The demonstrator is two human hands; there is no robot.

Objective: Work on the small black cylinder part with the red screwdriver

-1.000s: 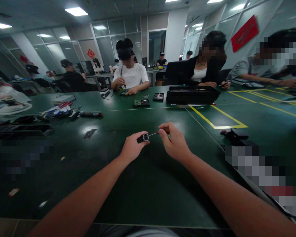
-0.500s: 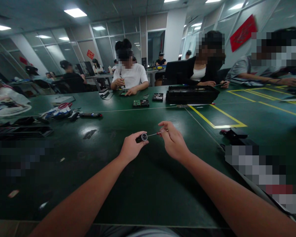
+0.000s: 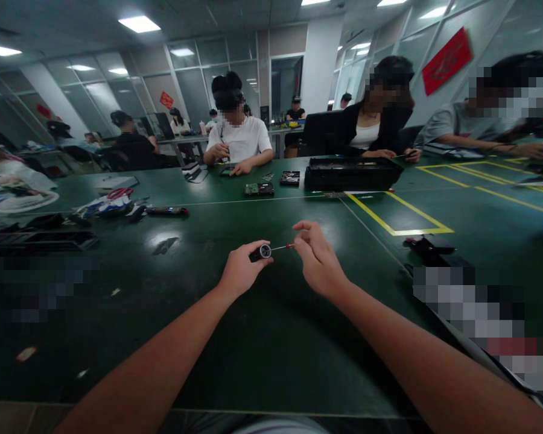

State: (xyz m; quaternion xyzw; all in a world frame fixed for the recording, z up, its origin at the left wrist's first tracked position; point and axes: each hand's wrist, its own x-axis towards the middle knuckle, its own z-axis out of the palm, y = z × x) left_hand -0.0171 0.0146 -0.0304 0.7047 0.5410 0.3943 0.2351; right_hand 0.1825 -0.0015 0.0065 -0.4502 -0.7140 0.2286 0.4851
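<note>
Between thumb and fingers, my left hand [image 3: 241,268] grips a small black cylindrical part [image 3: 261,252] with a pale ring on its end, held above the green table [image 3: 271,361]. My right hand [image 3: 319,259] pinches the red handle of a thin screwdriver [image 3: 280,247]. The metal shaft runs left to the ringed end of the part; whether its tip touches a screw is too small to tell. My right index finger is raised and bent above the handle, most of which the hand hides.
A long black casing [image 3: 353,175] lies across the table, beside a circuit board [image 3: 259,189] and a hard drive [image 3: 290,178]. Tools and cables [image 3: 113,202] are heaped at left. Black parts [image 3: 434,246] lie at right. A co-worker in white [image 3: 248,141] sits opposite.
Both hands keep nearly the same place and grip. The fingers of my right hand have shifted slightly on the screwdriver handle, and less of the handle shows now.
</note>
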